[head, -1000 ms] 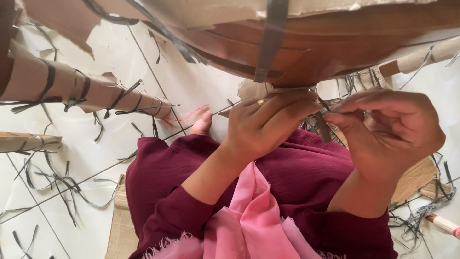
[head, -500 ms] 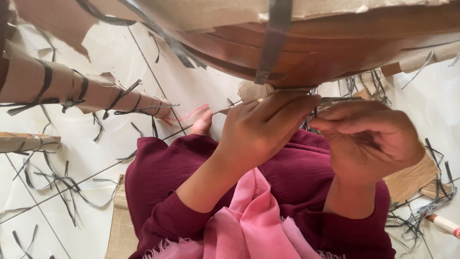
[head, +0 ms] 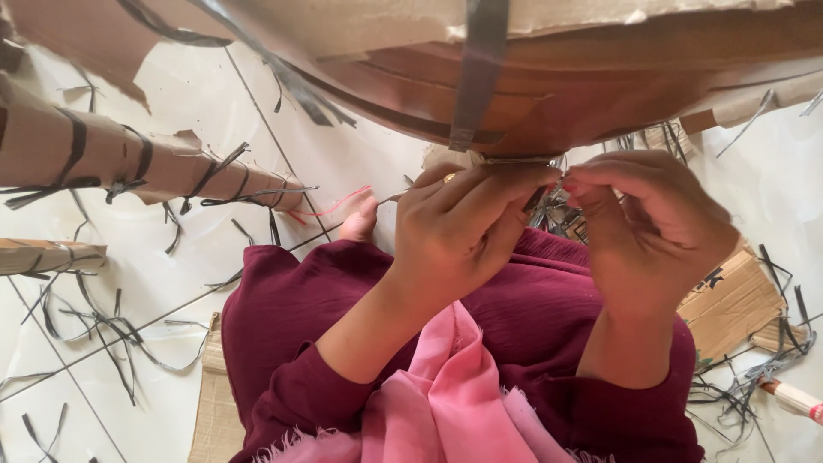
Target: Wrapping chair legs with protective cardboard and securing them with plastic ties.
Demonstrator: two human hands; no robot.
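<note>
A large brown curved object [head: 617,77], partly wrapped in torn cardboard, hangs over my lap. A dark flat strap [head: 478,69] runs down its side to the lower edge. A thin grey strip [head: 514,159] lies along that edge. My left hand [head: 463,231] pinches this strip from below, fingers curled shut. My right hand [head: 656,231] meets it from the right, its fingertips closed on the strip's end beside the left fingers. Both hands are above my maroon-clad lap [head: 531,317] and a pink scarf [head: 454,403].
A cardboard-wrapped leg [head: 129,163] bound with dark straps reaches in from the left, and another [head: 43,255] lies below it. Several cut strap scraps [head: 103,330] litter the white tiled floor. A bare foot [head: 360,225] shows ahead. Flat cardboard [head: 729,300] and a stick [head: 793,399] lie right.
My right hand has moved left and closed in on my left hand, so their fingertips now meet at the object's lower edge. The left hand has stayed put.
</note>
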